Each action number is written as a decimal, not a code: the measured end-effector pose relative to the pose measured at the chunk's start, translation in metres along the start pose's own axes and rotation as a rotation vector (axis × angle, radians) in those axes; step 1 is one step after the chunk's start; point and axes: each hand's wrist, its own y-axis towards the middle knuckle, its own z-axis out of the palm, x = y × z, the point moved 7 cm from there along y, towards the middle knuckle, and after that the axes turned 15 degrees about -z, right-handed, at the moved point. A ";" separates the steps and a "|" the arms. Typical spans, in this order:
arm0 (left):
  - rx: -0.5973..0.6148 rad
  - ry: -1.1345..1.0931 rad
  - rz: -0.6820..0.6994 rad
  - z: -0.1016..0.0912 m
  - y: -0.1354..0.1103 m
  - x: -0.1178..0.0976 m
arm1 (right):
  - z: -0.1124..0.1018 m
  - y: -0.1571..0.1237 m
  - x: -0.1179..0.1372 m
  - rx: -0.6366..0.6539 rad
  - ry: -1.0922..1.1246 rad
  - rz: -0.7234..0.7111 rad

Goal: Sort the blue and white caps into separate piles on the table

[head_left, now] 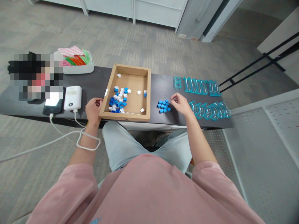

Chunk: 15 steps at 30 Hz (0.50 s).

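A shallow cardboard box [144, 90] sits on the dark table [161, 84] and holds several blue and white small pieces [119, 101]. My left hand [92, 109] is curled closed against the box's left front corner. To the right of the box lies a tight cluster of several blue pieces [163, 106] on the table. My right hand [181, 104] rests just right of this cluster, fingers pinched together at its upper edge; what the fingertips hold is too small to name.
Clear teal curved and straight parts [205, 98] lie in rows at the table's right end. A white power bank [73, 97] with a cable, a phone [53, 104] and a white tray of coloured items [76, 60] occupy the left side.
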 end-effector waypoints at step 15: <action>-0.012 0.010 0.016 0.000 -0.002 -0.001 | 0.215 0.070 0.192 0.646 -0.272 -0.526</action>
